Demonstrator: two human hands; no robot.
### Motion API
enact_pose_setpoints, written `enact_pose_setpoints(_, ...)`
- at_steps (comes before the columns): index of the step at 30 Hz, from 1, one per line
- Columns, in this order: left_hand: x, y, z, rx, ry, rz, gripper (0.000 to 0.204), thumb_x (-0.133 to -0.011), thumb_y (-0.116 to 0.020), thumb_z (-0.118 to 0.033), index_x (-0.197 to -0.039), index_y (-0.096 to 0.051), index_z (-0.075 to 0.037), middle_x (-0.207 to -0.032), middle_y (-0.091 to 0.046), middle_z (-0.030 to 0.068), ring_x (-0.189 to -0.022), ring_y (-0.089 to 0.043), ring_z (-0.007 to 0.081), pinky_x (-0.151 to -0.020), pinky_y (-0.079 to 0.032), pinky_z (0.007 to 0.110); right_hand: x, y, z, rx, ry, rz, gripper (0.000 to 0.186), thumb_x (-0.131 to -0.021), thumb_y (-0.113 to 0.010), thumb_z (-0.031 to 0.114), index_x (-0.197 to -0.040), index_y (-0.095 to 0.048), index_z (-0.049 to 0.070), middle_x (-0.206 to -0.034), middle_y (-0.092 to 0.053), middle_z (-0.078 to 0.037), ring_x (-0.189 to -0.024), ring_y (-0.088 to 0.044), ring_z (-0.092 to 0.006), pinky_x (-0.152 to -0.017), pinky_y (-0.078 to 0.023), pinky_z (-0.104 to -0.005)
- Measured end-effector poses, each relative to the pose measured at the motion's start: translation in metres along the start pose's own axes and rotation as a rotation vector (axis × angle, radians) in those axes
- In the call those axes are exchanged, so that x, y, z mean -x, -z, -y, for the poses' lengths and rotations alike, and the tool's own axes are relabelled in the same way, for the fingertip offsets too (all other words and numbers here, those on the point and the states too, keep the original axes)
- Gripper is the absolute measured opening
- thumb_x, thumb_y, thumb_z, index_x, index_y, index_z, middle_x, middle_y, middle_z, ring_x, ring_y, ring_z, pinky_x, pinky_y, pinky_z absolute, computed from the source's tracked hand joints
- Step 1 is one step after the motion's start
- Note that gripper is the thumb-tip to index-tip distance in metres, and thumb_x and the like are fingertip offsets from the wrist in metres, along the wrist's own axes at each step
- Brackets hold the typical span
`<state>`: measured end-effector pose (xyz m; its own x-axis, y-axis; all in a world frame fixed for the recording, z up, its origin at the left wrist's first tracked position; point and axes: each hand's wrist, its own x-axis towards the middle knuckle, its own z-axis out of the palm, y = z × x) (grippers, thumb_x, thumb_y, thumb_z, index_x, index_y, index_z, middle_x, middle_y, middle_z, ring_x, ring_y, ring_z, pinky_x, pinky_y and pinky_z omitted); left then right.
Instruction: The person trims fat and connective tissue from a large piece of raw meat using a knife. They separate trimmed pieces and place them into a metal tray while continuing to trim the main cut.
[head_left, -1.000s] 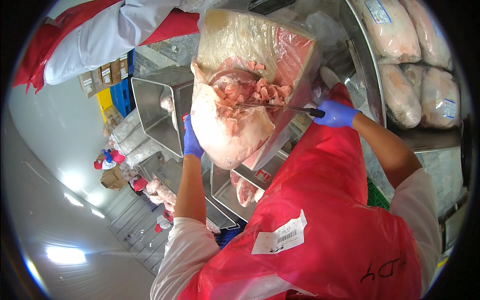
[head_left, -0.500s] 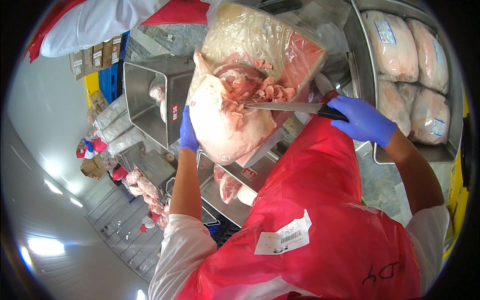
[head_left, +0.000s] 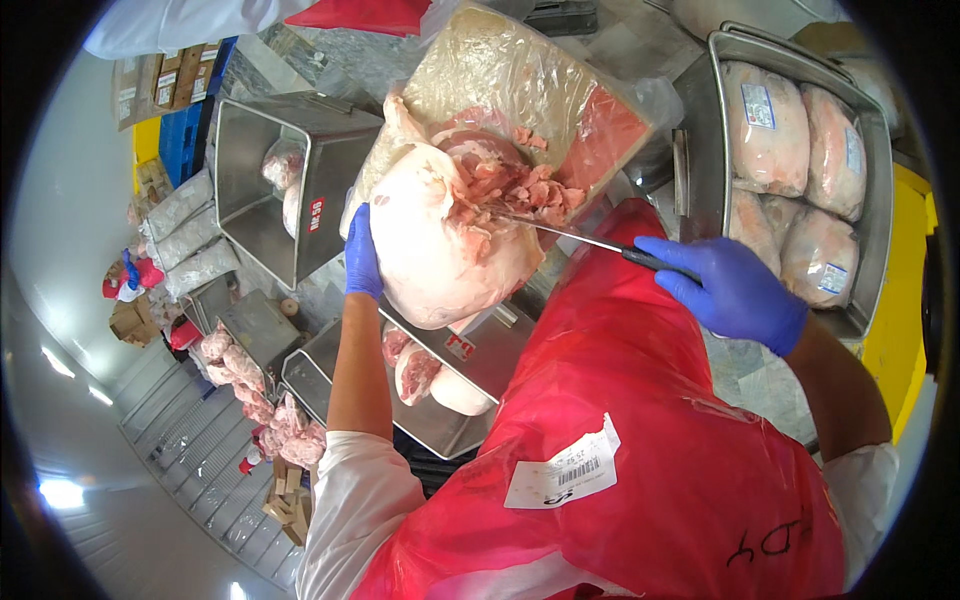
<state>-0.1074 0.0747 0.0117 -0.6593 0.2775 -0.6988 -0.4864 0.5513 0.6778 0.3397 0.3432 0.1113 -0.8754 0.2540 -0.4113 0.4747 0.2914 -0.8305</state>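
Pale cut of meat [head_left: 440,235] on a plastic-covered cutting board [head_left: 520,80], under the knife [head_left: 590,240].
The left hand [head_left: 360,255], blue-gloved, curls against the meat's left side; the right hand [head_left: 730,290] is fisted round the knife handle, blade tip in the meat.

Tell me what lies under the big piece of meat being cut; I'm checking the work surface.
Under the big piece of meat lies a cutting board wrapped in clear plastic film, with pink trimmings on it. The board directly beneath the meat is covered.
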Motion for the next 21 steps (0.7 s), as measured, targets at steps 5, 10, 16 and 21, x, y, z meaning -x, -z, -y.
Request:
enact_pose_setpoints(5, -0.018, 0.021, 0.017, -0.004, -0.035, 0.041, 0.064, -0.104, -0.059, -0.049, -0.141, -0.058, 0.002, -0.128, -0.069, 0.0141, -0.110, -0.070, 0.0223, -0.097, -0.057, 0.035, -0.015, 0.013, 0.020, -0.161, -0.115, 0.105, 0.046, -0.100, -0.064, 0.020, -0.144, -0.060, 0.010, -0.082, -0.069, -0.024, -0.070, -0.067, -0.0394, -0.067, -0.052, -0.0468)
enact_pose_setpoints(10, -0.014, 0.017, 0.012, 0.003, 0.024, 0.040, 0.062, -0.105, -0.056, -0.048, -0.144, -0.056, -0.001, -0.132, -0.067, 0.0135, -0.114, -0.069, 0.0222, -0.099, -0.056, 0.036, 0.007, -0.066, 0.010, -0.057, -0.105, -0.047, 0.050, -0.099, -0.066, 0.023, -0.147, -0.058, 0.012, -0.080, -0.067, -0.022, -0.067, -0.064, -0.0421, -0.064, -0.052, -0.0512)
enact_pose_setpoints(16, 0.004, 0.008, 0.010, 0.110, 0.113, 0.139, 0.063, -0.106, -0.049, -0.051, -0.147, -0.055, -0.002, -0.136, -0.067, 0.0145, -0.118, -0.069, 0.0258, -0.102, -0.056, 0.038, 0.022, -0.139, -0.026, 0.210, -0.001, -0.362, 0.054, -0.098, -0.069, 0.023, -0.151, -0.056, 0.017, -0.076, -0.056, -0.013, -0.053, -0.055, -0.0309, -0.049, -0.046, -0.0454)
enact_pose_setpoints(21, 0.005, 0.005, 0.002, 0.031, 0.106, 0.108, 0.066, -0.104, -0.051, -0.053, -0.146, -0.055, -0.002, -0.136, -0.067, 0.0141, -0.118, -0.068, 0.0265, -0.103, -0.055, 0.039, 0.018, -0.193, -0.067, 0.125, 0.003, -0.429, 0.057, -0.097, -0.071, 0.023, -0.151, -0.055, 0.013, -0.081, -0.059, -0.011, -0.057, -0.059, -0.0306, -0.053, -0.050, -0.0442)
